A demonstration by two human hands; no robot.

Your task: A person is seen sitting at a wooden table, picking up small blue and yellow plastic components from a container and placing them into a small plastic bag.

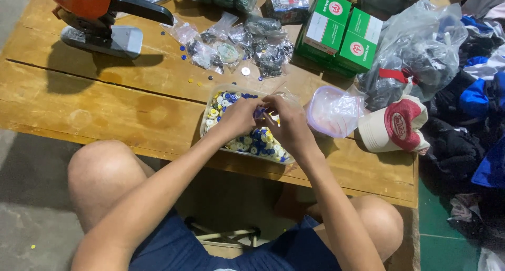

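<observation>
- Head view: the left hand (pixel 238 114) and the right hand (pixel 288 122) meet over a clear plastic tray (pixel 206 119) full of blue, white and yellow buttons (pixel 251 143).
- The tray sits at the near edge of a wooden table (pixel 105 102), just above the person's bare knees.
- Both hands have fingers drawn together, pinching something small and blue between them; what it is cannot be told.
- A clear lidded tub (pixel 331 111) lies just right of the tray, with a red and cream cap (pixel 395 126) beside it.
- Small bags of buttons (pixel 247 44) lie further back, near green boxes (pixel 341 31).
- An orange machine (pixel 92 13) stands at the far left corner.
</observation>
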